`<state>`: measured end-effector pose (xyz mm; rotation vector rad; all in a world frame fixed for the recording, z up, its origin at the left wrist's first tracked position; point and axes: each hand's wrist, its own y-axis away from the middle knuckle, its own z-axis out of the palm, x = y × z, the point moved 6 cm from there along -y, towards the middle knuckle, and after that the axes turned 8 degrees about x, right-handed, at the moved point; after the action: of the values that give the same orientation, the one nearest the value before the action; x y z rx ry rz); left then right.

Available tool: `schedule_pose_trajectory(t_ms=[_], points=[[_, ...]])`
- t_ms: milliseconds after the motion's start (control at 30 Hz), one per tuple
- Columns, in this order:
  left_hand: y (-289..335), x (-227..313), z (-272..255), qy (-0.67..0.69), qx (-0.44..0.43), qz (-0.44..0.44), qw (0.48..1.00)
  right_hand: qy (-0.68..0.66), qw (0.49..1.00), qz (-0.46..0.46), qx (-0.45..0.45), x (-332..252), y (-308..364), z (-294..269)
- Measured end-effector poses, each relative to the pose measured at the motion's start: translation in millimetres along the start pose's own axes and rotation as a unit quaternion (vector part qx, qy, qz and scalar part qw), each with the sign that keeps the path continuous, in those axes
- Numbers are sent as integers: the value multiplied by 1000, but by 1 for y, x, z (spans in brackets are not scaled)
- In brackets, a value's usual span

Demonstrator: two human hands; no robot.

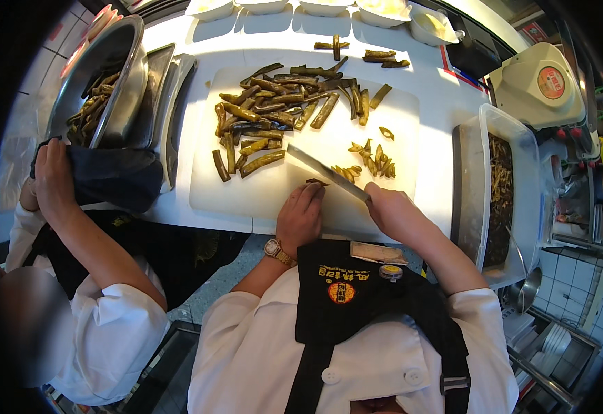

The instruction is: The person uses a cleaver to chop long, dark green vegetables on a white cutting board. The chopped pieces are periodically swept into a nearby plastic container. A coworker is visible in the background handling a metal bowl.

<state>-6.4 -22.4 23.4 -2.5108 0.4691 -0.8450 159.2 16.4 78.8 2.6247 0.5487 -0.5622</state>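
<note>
Left hand [301,215]: curled fingertips hold one vegetable piece [317,182] against the board [246,200].
Right hand [392,208]: closed around the knife [329,173].
Slices [370,164]: small cluster, board's right.
Uncut stalks [274,107]: most remain, heaped upper left.

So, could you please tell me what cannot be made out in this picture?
From the head view:
Knife: handle hidden by the right hand.
Dark piece: any part beneath the left hand is hidden.
Leftmost white bowl: cut off by the top edge.
Co-worker's head: blurred.
Plastic tub's contents: too fine to identify.
</note>
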Motion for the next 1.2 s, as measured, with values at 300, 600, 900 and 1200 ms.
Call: schedule_pose_trajectory(t_ms=[300, 600, 900, 1200], points=[[3, -3, -1, 16, 15, 3, 1000, 40, 998, -38, -30, -7, 4, -10], [2, -16, 2, 93, 8, -54, 994, -136, 985, 43, 93, 24, 21, -11], [-58, 25, 52, 22, -83, 24, 996, 16, 961, 184, 205, 101, 45, -35], [-95, 38, 90, -22, -79, 64, 995, -292, 926, 201, 129, 106, 56, -2]])
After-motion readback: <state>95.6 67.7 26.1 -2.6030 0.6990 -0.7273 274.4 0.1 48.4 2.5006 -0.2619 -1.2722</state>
